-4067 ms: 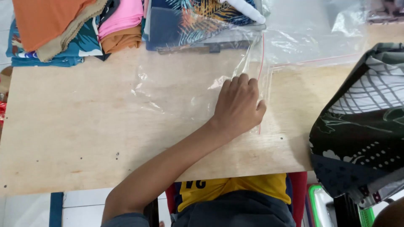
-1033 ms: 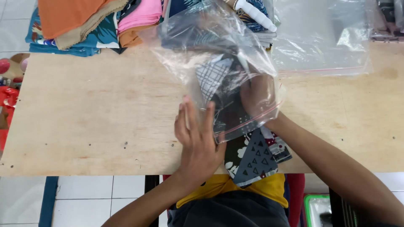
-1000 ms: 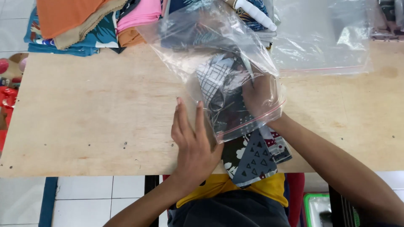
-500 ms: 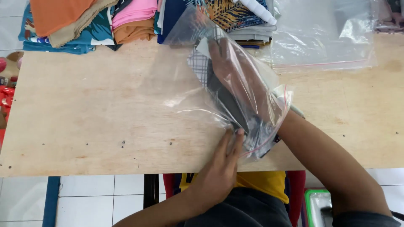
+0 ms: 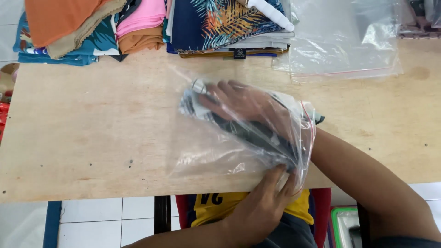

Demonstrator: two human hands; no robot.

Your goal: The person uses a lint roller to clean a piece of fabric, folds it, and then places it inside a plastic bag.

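Two hands, right hand (image 5: 243, 103) inside crinkled clear bag (image 5: 206, 147), left hand (image 5: 264, 206) pinching its rim

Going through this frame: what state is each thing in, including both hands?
Clear plastic bag: open at its right end, lying on the table.
Dark patterned cloth: mostly inside the bag.
Right hand: inside the bag, on the cloth.
Left hand: holding the bag's mouth.
Folded fabrics: stacked.
Spare bags: flat.

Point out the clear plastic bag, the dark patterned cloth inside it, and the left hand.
clear plastic bag (image 5: 206, 151), head view, empty lower-left part of the film.
dark patterned cloth (image 5: 257, 135), head view, its dark middle seen through the bag.
left hand (image 5: 264, 204), head view, back of the hand.
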